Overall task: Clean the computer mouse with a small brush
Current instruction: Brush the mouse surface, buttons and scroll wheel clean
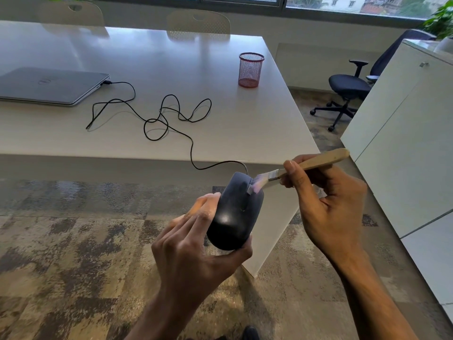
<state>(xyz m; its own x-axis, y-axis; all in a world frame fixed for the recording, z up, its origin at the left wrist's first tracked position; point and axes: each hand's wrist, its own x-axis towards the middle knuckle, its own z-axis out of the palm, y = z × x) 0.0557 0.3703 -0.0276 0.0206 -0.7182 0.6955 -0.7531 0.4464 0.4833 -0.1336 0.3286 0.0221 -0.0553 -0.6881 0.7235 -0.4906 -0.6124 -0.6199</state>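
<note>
A: Which items were black?
B: The mouse (235,212), its cable (157,119) and the chair (348,89).
A: And the rest?
B: White table (220,123), grey laptop (49,84), red mesh cup (250,69), tan-handled brush (304,168), mottled brown-grey carpet (73,241).

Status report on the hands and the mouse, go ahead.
Left hand grip on black corded computer mouse, held off the white table. Right hand grip on wooden-handled small brush, bristles at scroll wheel. Nothing blocking.
</note>
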